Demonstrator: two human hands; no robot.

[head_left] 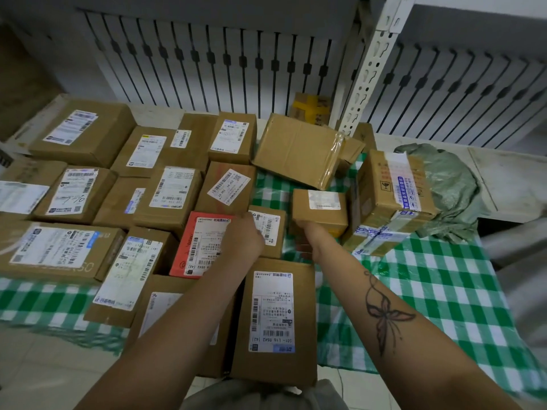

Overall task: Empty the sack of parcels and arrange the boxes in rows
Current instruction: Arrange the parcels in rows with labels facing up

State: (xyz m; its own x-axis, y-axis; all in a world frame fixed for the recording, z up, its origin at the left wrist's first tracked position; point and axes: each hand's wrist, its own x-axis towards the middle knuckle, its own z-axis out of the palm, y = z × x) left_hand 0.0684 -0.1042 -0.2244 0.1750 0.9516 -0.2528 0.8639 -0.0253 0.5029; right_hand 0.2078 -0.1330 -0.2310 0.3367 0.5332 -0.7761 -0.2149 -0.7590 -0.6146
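Boxes [174,196] lie in rows over the worktop's [438,279] left half; the sack [450,184] lies crumpled at its right edge. Left hand [245,235] rests on a small box [268,229], grip unclear. Right hand [305,232] grips another box [321,208].

A white slatted radiator panel [207,63] is running along the grey wall [207,4] behind the green-and-white checked bench [429,279]; a white perforated metal upright [370,72] is standing at its far edge.

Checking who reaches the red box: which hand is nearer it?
Left. The left hand rests at the red box's right edge; the right hand is farther right, at a small brown box.
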